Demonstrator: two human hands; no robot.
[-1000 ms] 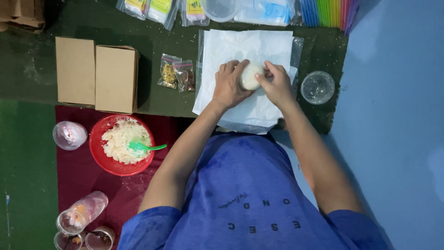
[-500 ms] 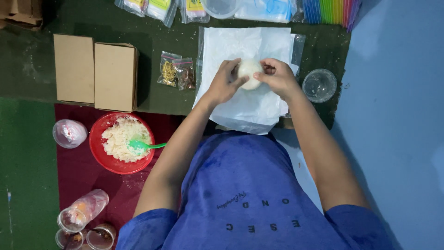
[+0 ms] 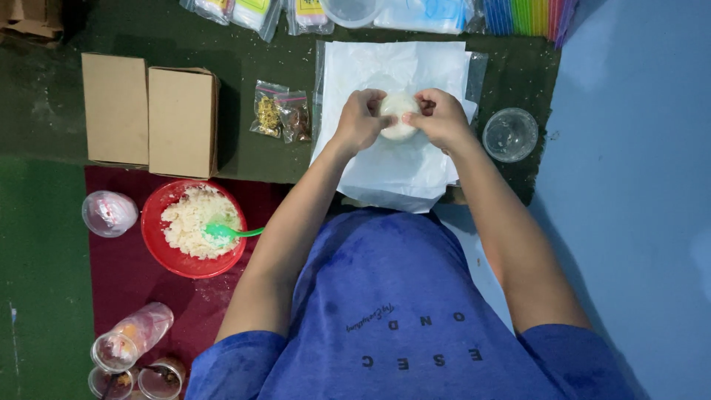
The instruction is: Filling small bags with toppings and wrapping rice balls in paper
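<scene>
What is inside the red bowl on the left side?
The red bowl holds a heap of pale crumbly rice-like food, with a green spoon resting on it, its handle reaching over the rim. The bowl's bottom cannot be seen, because the food covers it.

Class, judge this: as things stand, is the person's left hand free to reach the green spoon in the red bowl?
Probably not at once: the left hand and right hand both grip the white ball. Otherwise nothing blocks the way to the spoon in the bowl.

red bowl (image 3: pixel 152 222), green spoon (image 3: pixel 229 232), seemingly whitish ball (image 3: pixel 398 118)
</scene>
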